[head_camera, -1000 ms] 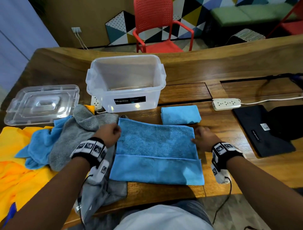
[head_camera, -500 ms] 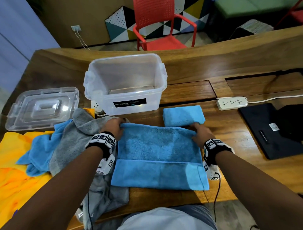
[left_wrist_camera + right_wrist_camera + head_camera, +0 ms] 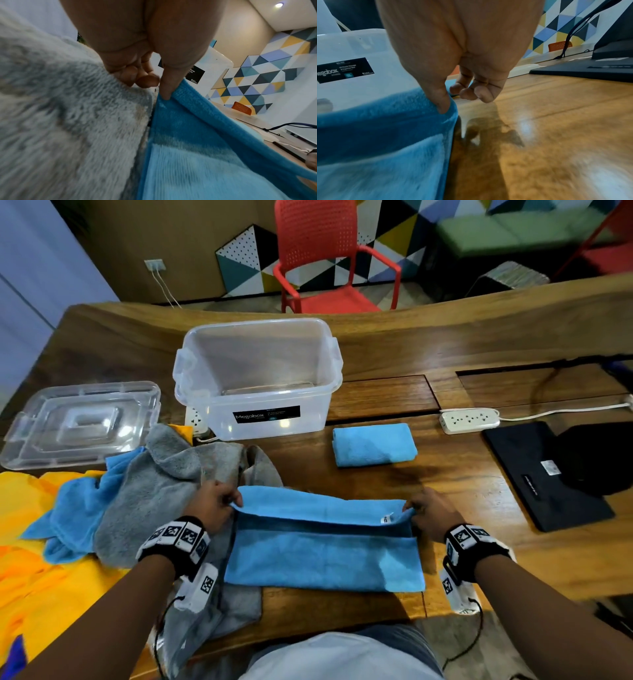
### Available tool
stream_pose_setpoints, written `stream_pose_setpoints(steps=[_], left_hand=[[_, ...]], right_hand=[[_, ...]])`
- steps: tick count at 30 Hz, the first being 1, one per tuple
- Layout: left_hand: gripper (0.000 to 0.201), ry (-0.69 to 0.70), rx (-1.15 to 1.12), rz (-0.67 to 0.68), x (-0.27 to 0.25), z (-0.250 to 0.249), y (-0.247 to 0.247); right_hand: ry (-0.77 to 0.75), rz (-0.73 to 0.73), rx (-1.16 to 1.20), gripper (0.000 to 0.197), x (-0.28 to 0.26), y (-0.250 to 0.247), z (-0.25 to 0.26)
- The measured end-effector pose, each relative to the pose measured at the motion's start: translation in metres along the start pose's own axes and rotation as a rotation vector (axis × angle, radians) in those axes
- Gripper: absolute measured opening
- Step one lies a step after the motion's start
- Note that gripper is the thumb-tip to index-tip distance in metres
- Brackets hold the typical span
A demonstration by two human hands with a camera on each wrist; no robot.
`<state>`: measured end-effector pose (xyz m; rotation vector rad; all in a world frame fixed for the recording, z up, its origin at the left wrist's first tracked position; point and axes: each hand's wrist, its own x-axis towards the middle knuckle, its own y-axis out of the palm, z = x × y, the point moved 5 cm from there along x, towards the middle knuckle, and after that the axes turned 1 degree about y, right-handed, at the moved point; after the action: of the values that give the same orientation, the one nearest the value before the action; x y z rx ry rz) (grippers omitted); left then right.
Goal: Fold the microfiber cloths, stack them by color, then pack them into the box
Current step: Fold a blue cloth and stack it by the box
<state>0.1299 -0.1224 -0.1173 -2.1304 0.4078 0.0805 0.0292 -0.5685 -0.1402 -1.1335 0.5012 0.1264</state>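
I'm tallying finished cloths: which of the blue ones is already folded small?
The blue cloth lying alone right of the clear box, a compact rectangle. Another is half-folded in both hands; a third lies crumpled under the grey cloth.

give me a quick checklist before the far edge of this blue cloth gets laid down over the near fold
1. Left hand pinches the left far corner of the blue cloth: ok.
2. Right hand pinches the right far corner: ok.
3. Lifted edge held level between the hands: ok, runs straight in the head view.
4. Near fold lying flat on the wooden table: ok.
5. Grey cloth kept out of the fold: cannot tell; it lies against the blue cloth's left edge.
6. Stack spot ready: ok, one folded blue cloth sits by the clear plastic box, with no cloth seen in the box.
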Motion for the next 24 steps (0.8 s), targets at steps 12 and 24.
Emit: stream_pose_setpoints(steps=[12,24], left_hand=[[0.034,-0.142,0.010,0.168,-0.032,0.021,0.025],[0.062,-0.290,-0.069,0.273,-0.065,0.033,0.043]], right_hand=[[0.012,0.064,0.199,0.027,-0.029,0.025,-0.011],[0.221,0.248,0.345,0.090,-0.058,0.048,-0.021]])
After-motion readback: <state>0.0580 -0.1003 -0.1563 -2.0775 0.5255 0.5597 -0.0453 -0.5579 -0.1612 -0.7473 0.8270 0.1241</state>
